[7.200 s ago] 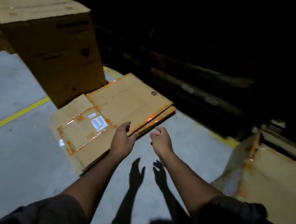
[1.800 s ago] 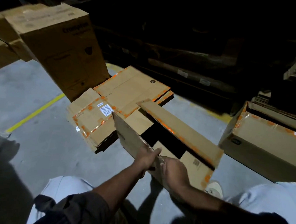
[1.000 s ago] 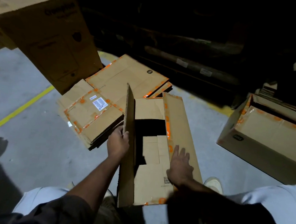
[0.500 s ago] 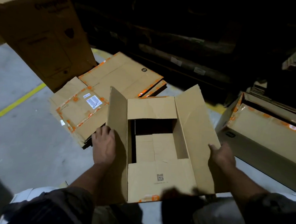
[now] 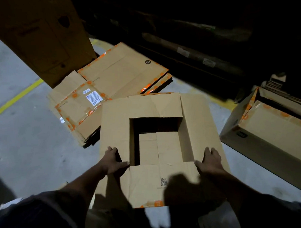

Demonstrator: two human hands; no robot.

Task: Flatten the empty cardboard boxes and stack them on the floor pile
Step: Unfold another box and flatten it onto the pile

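An empty cardboard box (image 5: 194,119) with orange tape sits on the floor right in front of me, its four top flaps spread outward and the dark inside showing. My left hand (image 5: 115,160) lies flat on the left flap, thumb at the corner of the opening. My right hand (image 5: 210,161) presses on the right flap with fingers spread. The floor pile of flattened boxes (image 5: 118,77) lies just beyond and to the left; its near corner is covered by the box's left flap.
A tall closed carton (image 5: 37,27) stands at the back left beside the pile. Another open box (image 5: 270,135) sits on the floor at the right. A yellow floor line (image 5: 16,98) runs at the left. Dark racking (image 5: 193,51) fills the back.
The side flaps, raised half a second ago, now lie spread out nearly flat. Both hands have moved onto the tops of the flaps, the right one inward from the flap's outer edge.
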